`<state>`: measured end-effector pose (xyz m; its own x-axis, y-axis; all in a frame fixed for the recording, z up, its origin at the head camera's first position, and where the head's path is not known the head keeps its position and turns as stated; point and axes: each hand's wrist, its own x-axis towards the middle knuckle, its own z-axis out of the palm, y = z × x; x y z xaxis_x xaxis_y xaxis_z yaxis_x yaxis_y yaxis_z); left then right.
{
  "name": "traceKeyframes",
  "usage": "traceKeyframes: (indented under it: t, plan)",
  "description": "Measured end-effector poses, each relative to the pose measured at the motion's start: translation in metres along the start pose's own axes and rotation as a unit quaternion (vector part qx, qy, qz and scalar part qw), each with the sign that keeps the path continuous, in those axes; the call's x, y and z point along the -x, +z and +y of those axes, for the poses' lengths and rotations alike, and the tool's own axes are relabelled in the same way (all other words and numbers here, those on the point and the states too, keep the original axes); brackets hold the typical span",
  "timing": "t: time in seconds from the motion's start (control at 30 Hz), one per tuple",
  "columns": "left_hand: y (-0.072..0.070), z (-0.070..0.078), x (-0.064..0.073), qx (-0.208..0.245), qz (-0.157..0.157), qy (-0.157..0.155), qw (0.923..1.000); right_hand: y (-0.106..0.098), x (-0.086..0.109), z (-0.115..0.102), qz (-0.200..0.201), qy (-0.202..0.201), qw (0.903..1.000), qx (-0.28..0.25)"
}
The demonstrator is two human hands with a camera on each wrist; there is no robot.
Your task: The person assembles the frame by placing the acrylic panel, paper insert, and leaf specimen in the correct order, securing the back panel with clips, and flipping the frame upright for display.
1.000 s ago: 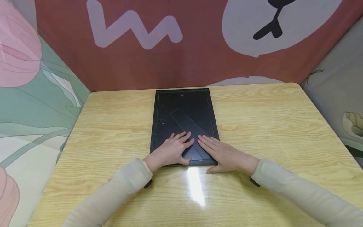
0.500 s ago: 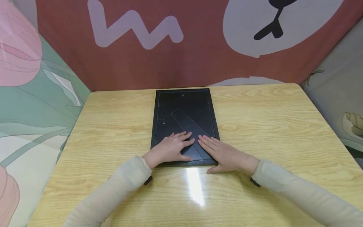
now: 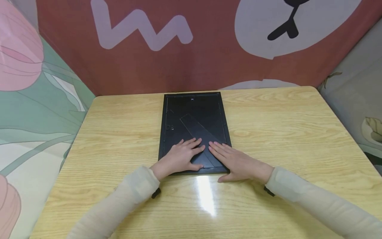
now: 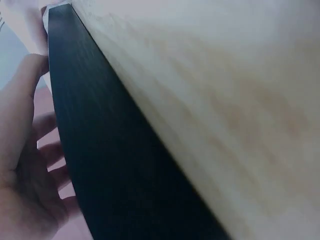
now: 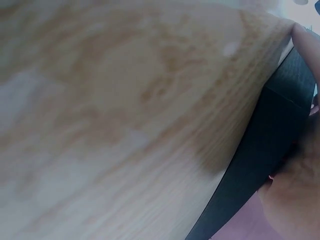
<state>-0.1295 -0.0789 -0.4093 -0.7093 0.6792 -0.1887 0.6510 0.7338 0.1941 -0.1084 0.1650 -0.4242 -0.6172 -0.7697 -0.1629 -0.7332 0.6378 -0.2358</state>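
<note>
A black picture frame (image 3: 198,109) lies back side up on the table, its folded stand leg (image 3: 194,127) running slantwise across the backing. My left hand (image 3: 182,156) rests on the near left part of the backing, fingers spread and fairly straight. On the near right corner lies my right hand (image 3: 235,162), fingers extended and its thumb over the near edge. In the left wrist view the frame's dark side edge (image 4: 110,140) fills the middle, with the left hand beside it. The right wrist view has the frame's corner (image 5: 275,110) next to the right hand. The frame's front is hidden.
The wood-grain table (image 3: 298,139) extends around the frame on all sides. A red printed cloth wall (image 3: 209,66) rises behind its far edge, close to the frame's top. Patterned walls stand at the left and right. A bright light reflection (image 3: 206,196) shows on the near tabletop.
The left thumb has shifted slightly up off the frame's near edge onto the backing. The right hand and the picture frame stay in place.
</note>
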Motion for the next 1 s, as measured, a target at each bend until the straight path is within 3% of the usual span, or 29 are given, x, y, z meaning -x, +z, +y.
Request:
traceKeyframes:
  t: [0.17, 0.37, 0.63, 1.0]
  plan:
    - [0.0, 0.0023, -0.0005, 0.013, 0.008, -0.003, 0.9999, -0.0003, 0.0002, 0.0001, 0.003, -0.001, 1.0, 0.001]
    - [-0.0032, 0.0033, -0.0008, 0.028, -0.005, -0.007, 0.9996, -0.0015, 0.0003, -0.0007, 0.005, -0.001, 1.0, -0.003]
    - [-0.0085, 0.001, -0.0004, 0.012, -0.024, -0.002, 0.9996, 0.0008, 0.0004, -0.0003, 0.004, 0.002, 1.0, -0.005]
    - [-0.0016, 0.0025, -0.0001, 0.016, 0.0, -0.011, 0.9998, -0.0008, -0.0008, -0.0005, -0.001, 0.0, 1.0, -0.006]
